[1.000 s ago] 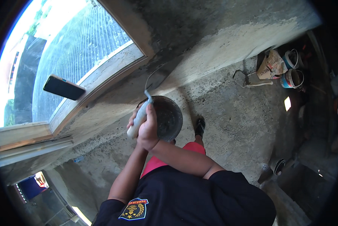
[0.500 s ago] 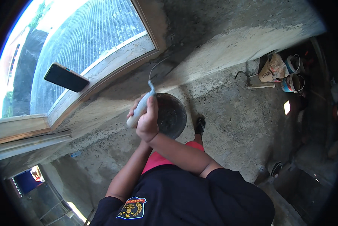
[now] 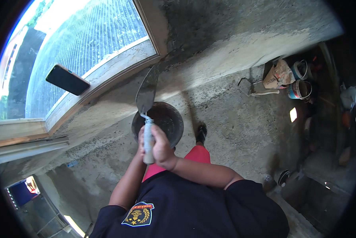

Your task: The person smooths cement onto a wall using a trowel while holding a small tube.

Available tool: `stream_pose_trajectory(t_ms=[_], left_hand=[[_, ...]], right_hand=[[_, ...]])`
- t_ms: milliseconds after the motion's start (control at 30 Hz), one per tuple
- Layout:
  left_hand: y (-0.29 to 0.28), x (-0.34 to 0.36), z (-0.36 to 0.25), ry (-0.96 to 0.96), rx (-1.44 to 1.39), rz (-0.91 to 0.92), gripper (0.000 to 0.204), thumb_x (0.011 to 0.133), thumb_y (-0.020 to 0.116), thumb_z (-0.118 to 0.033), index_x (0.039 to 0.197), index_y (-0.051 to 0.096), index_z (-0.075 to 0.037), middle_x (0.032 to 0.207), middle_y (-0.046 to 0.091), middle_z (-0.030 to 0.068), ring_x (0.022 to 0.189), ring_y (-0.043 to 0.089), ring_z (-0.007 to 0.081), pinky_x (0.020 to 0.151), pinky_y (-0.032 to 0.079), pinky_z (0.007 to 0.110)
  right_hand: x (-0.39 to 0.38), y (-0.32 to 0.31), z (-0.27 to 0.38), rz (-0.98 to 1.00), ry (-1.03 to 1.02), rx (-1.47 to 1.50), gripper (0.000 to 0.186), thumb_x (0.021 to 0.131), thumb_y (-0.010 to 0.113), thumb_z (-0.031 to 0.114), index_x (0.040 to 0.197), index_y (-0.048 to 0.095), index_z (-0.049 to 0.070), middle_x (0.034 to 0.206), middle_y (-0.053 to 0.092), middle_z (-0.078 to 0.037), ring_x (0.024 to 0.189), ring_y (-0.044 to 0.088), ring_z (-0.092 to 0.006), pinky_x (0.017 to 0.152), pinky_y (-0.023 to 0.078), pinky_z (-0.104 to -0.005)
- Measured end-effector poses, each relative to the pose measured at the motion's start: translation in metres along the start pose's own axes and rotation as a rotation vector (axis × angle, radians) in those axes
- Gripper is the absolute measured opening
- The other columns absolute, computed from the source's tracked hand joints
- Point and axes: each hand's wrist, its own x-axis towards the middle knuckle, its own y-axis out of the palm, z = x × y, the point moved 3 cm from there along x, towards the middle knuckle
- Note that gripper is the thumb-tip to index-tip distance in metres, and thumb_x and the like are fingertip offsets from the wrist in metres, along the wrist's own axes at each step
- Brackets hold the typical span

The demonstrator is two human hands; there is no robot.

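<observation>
A pointing trowel (image 3: 147, 90) with a grey, mortar-smeared blade is in my right hand (image 3: 162, 148). The fingers are closed round its pale, wrapped handle, and the blade points away from me, toward the wall below the window. My left hand (image 3: 140, 149) is mostly hidden behind the handle and my right hand, beside the near left rim of a dark round bucket (image 3: 177, 126). Whether it grips that rim cannot be seen. Dark grey surfaces show inside the bucket, under and beyond the trowel's neck.
A phone (image 3: 67, 79) leans on the window sill (image 3: 102, 71) at the left. The rough plastered wall (image 3: 225, 63) runs along the far side. At right stand a paper sack (image 3: 279, 74), small pails (image 3: 299, 90) and a hoe-like tool (image 3: 247, 88) on the concrete floor (image 3: 241, 131).
My right hand has come down toward my body and turned the trowel, so its blade now shows broadside, beyond the bucket. The bucket appears farther left in view.
</observation>
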Motion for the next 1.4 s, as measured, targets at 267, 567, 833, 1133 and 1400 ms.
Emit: stream_pose_trajectory(t_ms=[267,567,833,1133,1400], left_hand=[[0.009,-0.025,-0.062,-0.234,-0.527,0.004,0.02,0.109,0.045,-0.03,0.106,0.056,-0.013,0.068,0.04,-0.0066,0.049,0.032,0.0056,0.042,0.022,0.025],[0.042,-0.044,-0.106,-0.12,-0.502,-0.024,0.019,0.108,0.046,-0.025,0.107,0.056,-0.009,0.067,0.04,-0.0061,0.049,0.033,0.0056,0.043,0.024,0.025],[0.07,-0.058,-0.133,-0.048,-0.568,-0.094,0.021,0.109,0.045,-0.026,0.11,0.055,-0.008,0.068,0.039,-0.007,0.049,0.031,0.0045,0.043,0.021,0.023],[0.101,-0.075,-0.157,-0.021,-0.582,-0.085,0.022,0.11,0.044,-0.026,0.112,0.056,-0.007,0.074,0.046,-0.0055,0.051,0.033,0.005,0.043,0.023,0.023],[0.121,-0.074,-0.162,-0.009,-0.524,-0.146,0.023,0.11,0.044,-0.027,0.11,0.057,-0.008,0.075,0.047,-0.0038,0.051,0.036,0.006,0.044,0.027,0.023]], right_hand=[[-0.055,-0.118,0.171,0.093,-0.141,-1.531,0.035,0.096,0.065,0.028,0.118,0.054,0.002,0.086,0.066,-0.015,0.076,0.068,-0.0283,0.067,0.053,-0.0418],[-0.06,-0.105,0.255,0.373,-0.002,-2.166,0.045,0.086,0.074,0.034,0.115,0.053,0.006,0.094,0.068,-0.022,0.089,0.067,-0.0437,0.077,0.053,-0.0499],[-0.007,-0.05,0.274,0.781,-0.584,-2.663,0.021,0.084,0.07,0.017,0.103,0.065,0.01,0.094,0.069,-0.012,0.087,0.071,-0.0327,0.076,0.057,-0.0449],[0.026,-0.023,0.255,1.043,-0.547,-2.971,0.011,0.073,0.069,0.009,0.083,0.074,0.01,0.086,0.071,-0.012,0.084,0.073,-0.0316,0.072,0.059,-0.0414],[0.044,-0.039,0.206,1.075,-0.705,-3.185,0.012,0.083,0.068,0.016,0.081,0.079,0.014,0.082,0.076,-0.007,0.079,0.076,-0.0243,0.062,0.057,-0.0373]])
